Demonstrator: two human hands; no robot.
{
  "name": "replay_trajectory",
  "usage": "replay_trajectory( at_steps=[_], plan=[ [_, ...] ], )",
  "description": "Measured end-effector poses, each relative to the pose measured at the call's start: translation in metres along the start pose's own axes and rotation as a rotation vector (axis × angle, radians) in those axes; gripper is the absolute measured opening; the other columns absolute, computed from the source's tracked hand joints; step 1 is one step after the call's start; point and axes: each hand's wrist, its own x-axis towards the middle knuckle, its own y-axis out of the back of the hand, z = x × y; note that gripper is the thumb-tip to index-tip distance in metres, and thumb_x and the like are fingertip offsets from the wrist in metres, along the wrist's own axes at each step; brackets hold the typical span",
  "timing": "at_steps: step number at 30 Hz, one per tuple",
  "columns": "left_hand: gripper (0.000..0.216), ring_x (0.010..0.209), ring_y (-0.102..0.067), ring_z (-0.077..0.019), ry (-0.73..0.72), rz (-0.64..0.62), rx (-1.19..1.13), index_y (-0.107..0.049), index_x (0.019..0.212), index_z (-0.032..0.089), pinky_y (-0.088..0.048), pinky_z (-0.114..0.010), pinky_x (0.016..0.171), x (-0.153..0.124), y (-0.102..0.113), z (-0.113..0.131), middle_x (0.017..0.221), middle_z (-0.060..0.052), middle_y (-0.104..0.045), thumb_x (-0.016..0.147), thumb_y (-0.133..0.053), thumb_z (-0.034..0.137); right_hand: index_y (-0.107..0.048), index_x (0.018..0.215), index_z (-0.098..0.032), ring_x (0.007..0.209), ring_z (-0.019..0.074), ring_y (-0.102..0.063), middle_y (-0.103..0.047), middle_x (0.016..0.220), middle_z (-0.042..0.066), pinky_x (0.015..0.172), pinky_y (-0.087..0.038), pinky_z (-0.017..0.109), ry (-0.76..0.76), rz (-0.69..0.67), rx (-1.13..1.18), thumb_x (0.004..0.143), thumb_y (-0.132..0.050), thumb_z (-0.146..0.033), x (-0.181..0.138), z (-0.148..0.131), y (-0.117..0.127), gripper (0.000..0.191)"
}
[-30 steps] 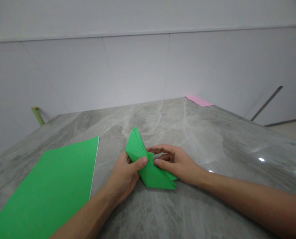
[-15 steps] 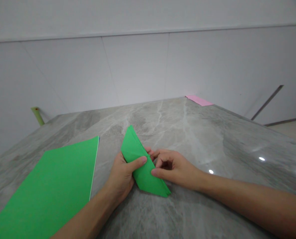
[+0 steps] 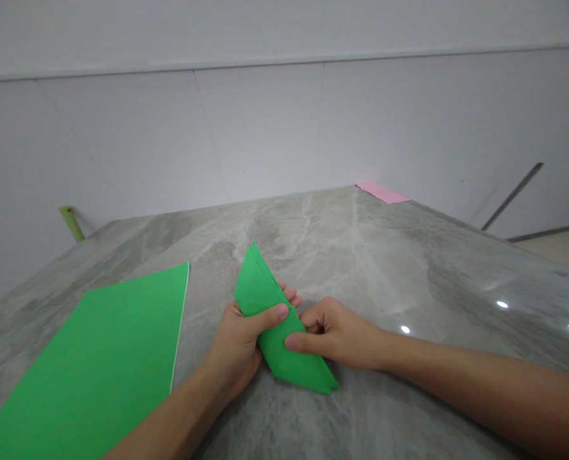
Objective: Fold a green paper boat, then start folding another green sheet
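A folded piece of green paper (image 3: 260, 281), several layers thick along its right edge, is held tilted over the table. My left hand (image 3: 239, 338) grips it from the left, with the thumb across the front and the fingertips showing past the right edge. My right hand (image 3: 334, 335) pinches the lower right edge, its thumb on the front face and its other fingers curled behind, partly hidden. To the left of my left hand lies green paper (image 3: 106, 351), flat, with a pale edge on its right side.
The grey marbled table (image 3: 384, 268) runs back to a white wall (image 3: 265, 128). A sheet of pink paper (image 3: 382, 192) lies at its far right edge. Beyond the far left edge shows a light green strip-like object (image 3: 72, 223).
My right thumb has moved slightly down and left on the folded paper, and the right fingers have gone further behind it. The paper's lower end has shifted a little down and right.
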Motion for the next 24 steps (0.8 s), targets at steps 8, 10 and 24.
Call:
replay_trajectory(
  at_steps=[8,10,24],
  plan=[
    [0.019,0.086,-0.074,-0.0237,0.013,0.132,-0.002,-0.075,0.087,0.010,-0.062,-0.027,0.069,0.004,0.001,0.010,0.092,-0.012,-0.077,0.069,-0.080,0.007,-0.043,0.051,-0.017,0.044,0.0040,-0.027,-0.035,0.048,-0.008,0.040,-0.022,0.019,-0.014,-0.096,0.024,0.080,-0.066,-0.034,-0.003,-0.005,0.003,0.042],
    [0.016,0.083,-0.074,-0.0224,0.010,0.151,0.004,-0.075,0.086,0.009,-0.062,-0.025,0.066,0.005,0.001,0.014,0.091,-0.013,-0.077,0.071,-0.078,0.007,-0.044,0.050,-0.016,0.044,0.0039,-0.028,-0.037,0.048,-0.007,0.039,-0.022,0.019,-0.023,-0.113,0.009,0.080,-0.067,-0.034,-0.004,-0.006,0.004,0.042],
    [0.005,0.076,-0.074,-0.0191,-0.112,0.223,0.014,-0.075,0.081,0.011,-0.062,-0.025,0.063,0.013,0.009,0.025,0.087,-0.009,-0.077,0.077,-0.073,0.008,-0.039,0.048,-0.016,0.043,0.0028,-0.025,-0.030,0.047,-0.008,0.037,-0.018,0.017,-0.001,-0.143,-0.153,0.079,-0.068,-0.035,-0.007,-0.009,0.013,0.046]
  ],
)
